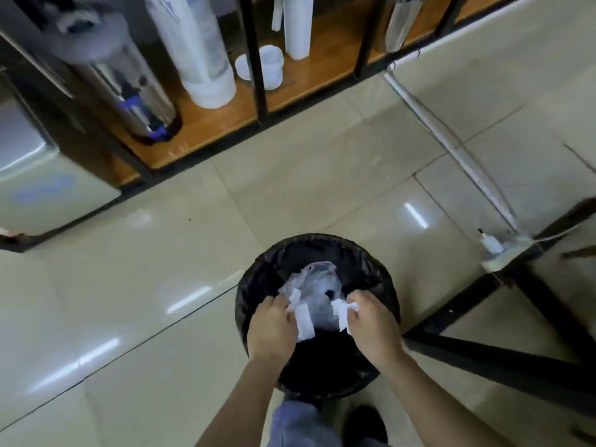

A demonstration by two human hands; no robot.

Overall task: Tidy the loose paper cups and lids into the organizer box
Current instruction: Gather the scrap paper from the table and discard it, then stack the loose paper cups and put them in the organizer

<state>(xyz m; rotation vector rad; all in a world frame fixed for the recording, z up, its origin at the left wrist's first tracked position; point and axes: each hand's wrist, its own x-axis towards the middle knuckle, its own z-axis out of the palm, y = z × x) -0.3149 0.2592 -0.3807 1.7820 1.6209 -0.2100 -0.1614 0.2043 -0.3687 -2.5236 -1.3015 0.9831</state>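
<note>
At the far left a pale grey-green cabinet with a glossy front (48,191) stands on the shiny beige floor tiles (135,285), and just right of it a low wooden shelf in a black metal frame (225,121) runs along the far side of the room. On that shelf, from the left, sits a tall stainless-steel urn with a dark base (129,91), then a tall sleeve of stacked white paper cups wrapped in clear plastic (200,50), and past a black upright a small pile of loose white plastic lids (269,67) lies on the wood, near a second upright white stack of cups (298,24). I cannot make out any organizer box from here. Nearer, in the middle of the floor, a round bin lined with a black plastic bag (258,285) stands just in front of the person's feet, with crumpled clear plastic wrap (317,282) lying inside it. Both bare hands are held over the bin's mouth, a little apart from each other. The left hand (271,330) is closed on torn white strips of paper (303,319) that hang from its fingers, and the right hand (374,324) pinches another twisted white scrap of paper (343,312) on its side. To the right a white table with black legs (503,256) has its corner showing, a small white bottle with a dark tip (488,241) standing at its edge, and a pale wall (500,75) rises beyond.
</note>
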